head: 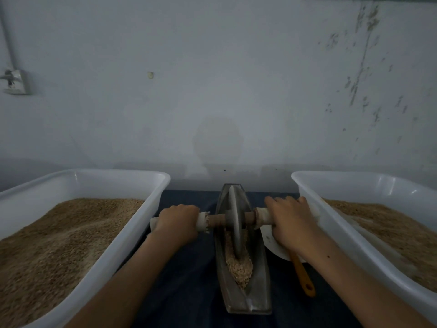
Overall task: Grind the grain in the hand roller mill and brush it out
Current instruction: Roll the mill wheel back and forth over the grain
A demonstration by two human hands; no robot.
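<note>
A boat-shaped metal trough (261, 275) lies lengthwise on the dark cloth, with crushed grain (238, 266) in its groove. A grey grinding wheel (235, 221) stands upright in the groove on a wooden axle (216, 220) whose ends are wrapped in white cloth. My left hand (178, 222) grips the left axle handle. My right hand (287, 223) grips the right one. A brush with an orange handle (303, 275) lies to the right of the trough, partly under my right forearm.
A white plastic tub (142, 209) of brown grain stands at the left and another white tub (314, 200) of grain at the right. A white dish (272, 245) lies under my right wrist. A pale wall rises just behind the trough.
</note>
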